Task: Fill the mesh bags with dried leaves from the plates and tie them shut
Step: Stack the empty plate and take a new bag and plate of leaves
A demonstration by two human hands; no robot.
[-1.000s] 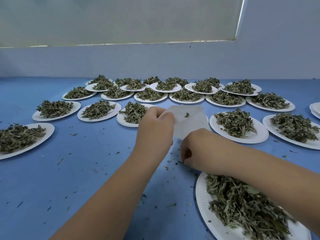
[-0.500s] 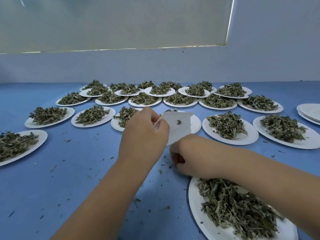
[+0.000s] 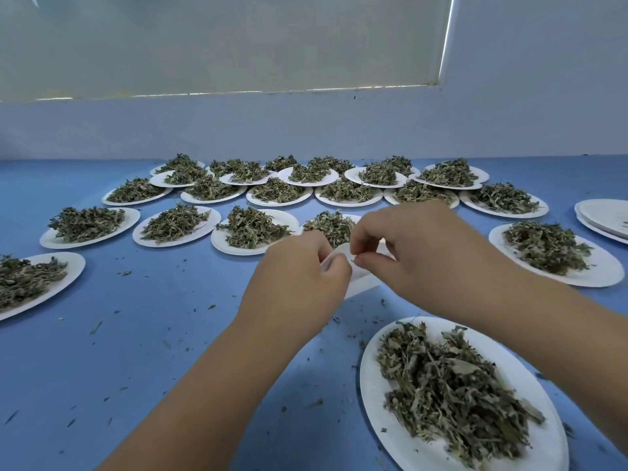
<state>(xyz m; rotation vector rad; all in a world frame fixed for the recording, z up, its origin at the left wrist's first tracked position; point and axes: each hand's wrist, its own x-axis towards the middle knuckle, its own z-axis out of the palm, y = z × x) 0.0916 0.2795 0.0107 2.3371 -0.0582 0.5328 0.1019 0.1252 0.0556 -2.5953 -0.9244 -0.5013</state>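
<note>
Leaf plates (image 3: 204, 229) sit in rows across far half of table (image 3: 136, 334), back to the wall. One more plate (image 3: 73, 266) at left edge, another (image 3: 377, 402) at near-right edge. Mesh bag (image 3: 360, 280) over table centre, betw. left hand (image 3: 299, 283) & right hand (image 3: 424, 253). Stack of bare plates (image 3: 605, 215) at right edge.

Herb-packing workroom, blue table (image 3: 102, 351), many paper plates (image 3: 384, 385) of dried leaves (image 3: 448, 385), plain wall (image 3: 306, 127)
</note>
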